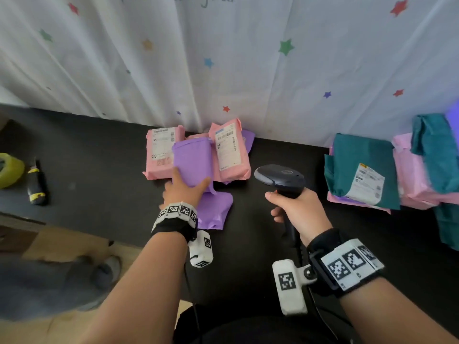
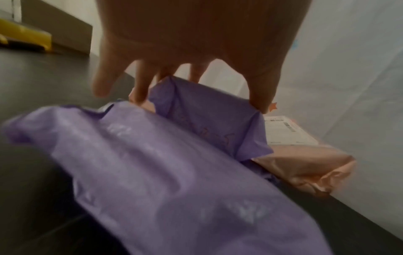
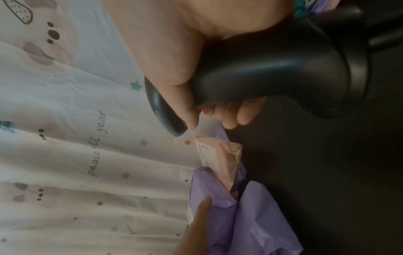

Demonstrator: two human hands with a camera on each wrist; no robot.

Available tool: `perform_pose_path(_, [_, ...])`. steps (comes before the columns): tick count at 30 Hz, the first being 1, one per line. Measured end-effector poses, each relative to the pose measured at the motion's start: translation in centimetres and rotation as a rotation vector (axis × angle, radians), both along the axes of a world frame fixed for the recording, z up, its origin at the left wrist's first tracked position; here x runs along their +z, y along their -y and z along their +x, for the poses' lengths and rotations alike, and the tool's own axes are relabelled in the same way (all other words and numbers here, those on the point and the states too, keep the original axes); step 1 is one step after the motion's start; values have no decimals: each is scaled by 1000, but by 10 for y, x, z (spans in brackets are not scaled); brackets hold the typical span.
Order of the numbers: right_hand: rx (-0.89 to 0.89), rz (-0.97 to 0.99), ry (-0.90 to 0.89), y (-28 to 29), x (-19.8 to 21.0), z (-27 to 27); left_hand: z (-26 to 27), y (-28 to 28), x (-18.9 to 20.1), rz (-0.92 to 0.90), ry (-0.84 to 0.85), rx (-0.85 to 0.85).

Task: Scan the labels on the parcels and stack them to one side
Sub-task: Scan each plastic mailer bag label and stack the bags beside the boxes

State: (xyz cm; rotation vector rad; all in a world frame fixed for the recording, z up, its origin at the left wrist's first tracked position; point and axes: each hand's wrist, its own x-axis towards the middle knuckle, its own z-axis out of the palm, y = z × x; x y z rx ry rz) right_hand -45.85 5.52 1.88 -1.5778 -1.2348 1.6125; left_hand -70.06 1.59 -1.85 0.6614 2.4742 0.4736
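Note:
My left hand [image 1: 188,180] grips the near end of a purple parcel [image 1: 193,160] that lies across two pink labelled parcels [image 1: 160,155] at the back of the black table [image 1: 99,184]. In the left wrist view its thumb and fingers [image 2: 141,86] clamp that purple parcel [image 2: 209,124]. A second purple parcel [image 1: 215,209] lies flat just under my wrist. My right hand [image 1: 282,204] holds a black barcode scanner [image 1: 280,178] by its handle, head pointing left toward the pile. The right wrist view shows the scanner [image 3: 272,69] in my curled fingers. No label shows on either purple parcel.
A stack of teal [image 1: 362,167] and pink [image 1: 412,175] parcels sits at the right, the top teal one label up. A yellow tape dispenser [image 1: 10,173] and a black-and-yellow tool [image 1: 37,184] lie at the far left. A star-printed curtain [image 1: 223,58] hangs behind the table.

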Motion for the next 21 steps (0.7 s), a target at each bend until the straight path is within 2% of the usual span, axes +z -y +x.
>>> perform_pose_path(2, [-18, -5, 6, 2, -4, -9, -2, 3, -8, 46, 96, 2])
perform_pose_path(10, [-48, -36, 49, 14, -9, -15, 21, 9, -11, 120, 99, -118])
perform_pose_path(14, [-73, -34, 67, 16, -6, 0, 57, 11, -12, 79, 66, -287])
perform_pose_path(21, [-127, -35, 112, 19, -2, 47, 116, 12, -19, 50, 20, -474])
